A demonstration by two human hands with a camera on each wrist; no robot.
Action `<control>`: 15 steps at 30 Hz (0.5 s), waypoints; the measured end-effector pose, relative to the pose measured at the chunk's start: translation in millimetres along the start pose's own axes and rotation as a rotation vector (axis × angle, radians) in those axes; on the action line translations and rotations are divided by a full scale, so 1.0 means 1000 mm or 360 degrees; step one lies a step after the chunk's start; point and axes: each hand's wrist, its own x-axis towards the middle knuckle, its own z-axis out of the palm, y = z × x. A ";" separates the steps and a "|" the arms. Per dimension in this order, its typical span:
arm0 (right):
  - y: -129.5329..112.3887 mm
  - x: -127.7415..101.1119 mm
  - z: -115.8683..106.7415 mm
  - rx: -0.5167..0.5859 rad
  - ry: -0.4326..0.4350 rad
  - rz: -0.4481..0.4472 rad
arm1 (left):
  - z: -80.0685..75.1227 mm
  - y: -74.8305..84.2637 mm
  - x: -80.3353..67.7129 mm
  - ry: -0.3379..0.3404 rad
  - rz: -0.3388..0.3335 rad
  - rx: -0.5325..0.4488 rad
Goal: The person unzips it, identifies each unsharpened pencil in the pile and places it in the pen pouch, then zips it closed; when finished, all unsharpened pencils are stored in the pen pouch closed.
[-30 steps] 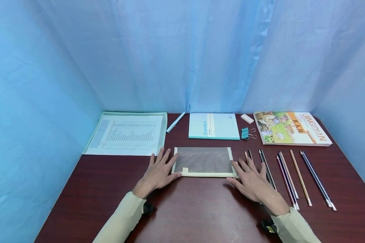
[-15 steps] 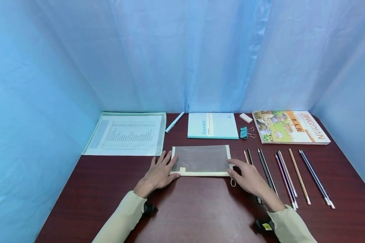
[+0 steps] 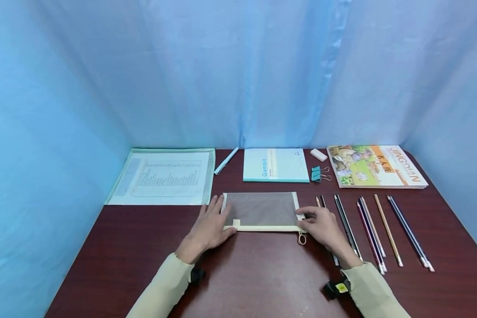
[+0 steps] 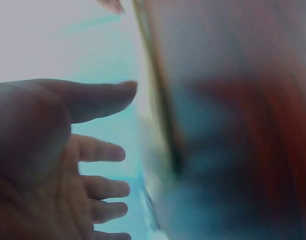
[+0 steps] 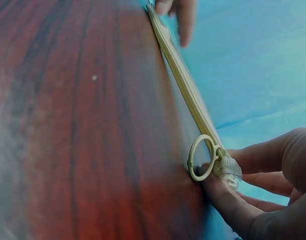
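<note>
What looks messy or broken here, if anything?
Nothing looks spilled or broken, and I see no tear in the pouch. The pen looks a bit askew: it slants between the folder and the notebook, which sit straighter. The pencils lie loose and slanting too.

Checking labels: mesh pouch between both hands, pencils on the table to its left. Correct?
Wrong side: the pencils lie on the table to the right of the mesh pouch, per the head view. The left hand and right hand do flank it.

Your left hand (image 3: 207, 229) is resting with straight fingers (image 4: 106, 188), while your right hand (image 3: 322, 226) is pinching, thumb (image 5: 230, 200) opposed.
</note>
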 end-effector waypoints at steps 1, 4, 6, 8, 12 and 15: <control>0.000 0.000 0.000 0.0005 0.0003 0.0003 | -0.001 0.008 -0.001 0.0058 0.0070 0.0001; 0.001 0.000 -0.001 0.0018 0.0016 0.0019 | -0.002 0.041 -0.003 0.0108 0.0315 0.0033; 0.001 0.001 -0.001 0.0018 0.0022 0.0028 | 0.002 0.065 -0.004 0.0062 0.0500 0.0039; 0.002 0.001 -0.001 0.0020 0.0028 0.0034 | 0.008 0.087 -0.003 -0.0037 0.0632 0.0053; 0.003 0.003 0.001 0.0050 0.0043 0.0054 | 0.023 0.117 0.004 -0.0188 0.0745 0.0062; 0.003 0.003 0.002 0.0090 0.0038 0.0071 | 0.031 0.130 0.010 -0.0218 0.0705 0.0073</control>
